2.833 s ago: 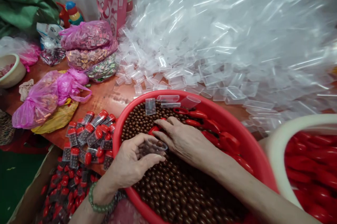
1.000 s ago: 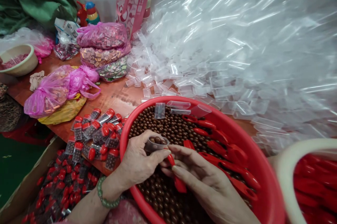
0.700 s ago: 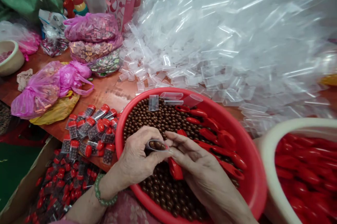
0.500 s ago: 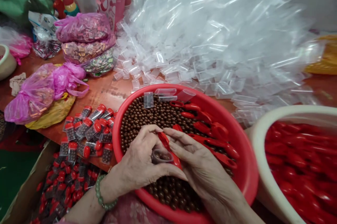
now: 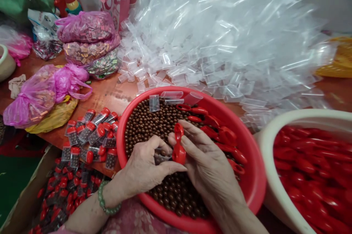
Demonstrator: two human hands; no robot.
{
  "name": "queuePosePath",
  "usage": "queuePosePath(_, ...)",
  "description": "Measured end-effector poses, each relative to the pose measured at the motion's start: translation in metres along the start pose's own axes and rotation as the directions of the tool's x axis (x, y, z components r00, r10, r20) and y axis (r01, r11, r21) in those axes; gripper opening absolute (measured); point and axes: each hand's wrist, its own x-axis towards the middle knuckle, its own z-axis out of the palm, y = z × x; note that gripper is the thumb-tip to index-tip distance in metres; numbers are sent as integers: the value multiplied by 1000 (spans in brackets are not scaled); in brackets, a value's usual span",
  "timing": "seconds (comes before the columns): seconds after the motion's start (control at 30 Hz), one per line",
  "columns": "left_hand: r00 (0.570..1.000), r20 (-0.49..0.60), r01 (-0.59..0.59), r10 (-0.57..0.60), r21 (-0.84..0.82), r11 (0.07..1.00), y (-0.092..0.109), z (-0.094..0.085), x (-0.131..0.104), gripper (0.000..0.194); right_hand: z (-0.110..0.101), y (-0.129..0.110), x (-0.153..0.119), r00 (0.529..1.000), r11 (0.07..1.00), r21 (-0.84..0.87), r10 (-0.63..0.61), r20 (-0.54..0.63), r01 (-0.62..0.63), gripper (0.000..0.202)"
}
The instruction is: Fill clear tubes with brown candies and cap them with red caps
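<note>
Above a red basin [image 5: 122,131] of brown balls [image 5: 145,120], both hands work close together. My left hand [image 5: 148,164] is wrapped round a clear container [image 5: 161,157] with brown balls inside. A red cap [image 5: 179,149], its ring-shaped flap raised, is pinched in my right hand [image 5: 205,157]. The cap is beside the container's mouth; whether they touch is hard to tell. More red caps [image 5: 227,136] lie on the balls at the basin's right. Several clear empty containers [image 5: 154,103] rest at its far edge.
Filled red-capped containers [image 5: 88,131] lie left of the basin, with more in a box [image 5: 66,193] below. A cream tub [image 5: 268,146] of red caps stands right. Clear containers [image 5: 220,43] are heaped behind; pink bags [image 5: 85,28] sit back left.
My right hand has turned the red cap more upright, so its open ring now shows. My left hand still holds the container. The view has shifted slightly.
</note>
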Motion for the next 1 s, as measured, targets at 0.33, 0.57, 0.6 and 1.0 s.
queuePosePath(0.33,998,-38,42,-43,-15,999,1,1,0,14,-7,0,-3,980,923,-334,-163,114,193,38)
queuePosePath(0.57,992,17,128,-127,-143,981,3,2,2,23,5,-3,-2,984,975,-154,-150,96,164,40)
queuePosePath(0.6,991,16,134,-134,-159,978,4,3,2,23,7,-3,-1,985,984,-106,-134,108,146,39)
queuePosePath(1.0,991,-107,76,-86,-98,992,3,15,-3,23,2,15,-18,916,791,-468,-379,129,393,20)
